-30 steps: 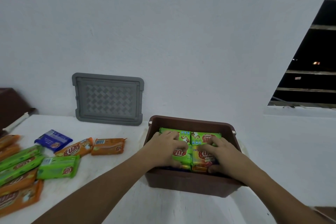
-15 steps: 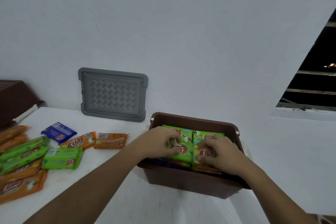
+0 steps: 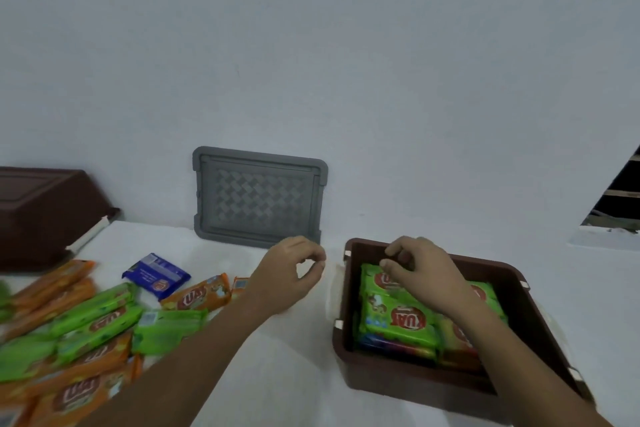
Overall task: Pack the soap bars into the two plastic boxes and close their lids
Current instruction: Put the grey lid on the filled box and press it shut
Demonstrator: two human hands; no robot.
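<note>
Brown plastic box [image 3: 415,388], lower right, looks nearly full of soap bars [image 3: 401,319]. Left hand [image 3: 287,279] has left it, fingers [image 3: 311,250] loosely curled and empty, probably fetching more. Whether the right hand [image 3: 426,269] grips anything, I cannot tell.

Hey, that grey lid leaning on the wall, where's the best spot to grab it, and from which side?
Probably the top rim of the grey lid, pinched from above with the thumb in front. It stands nearly upright against the wall with its bottom edge on the table, so only its top and side rims are free. The left hand is nearer.
</note>
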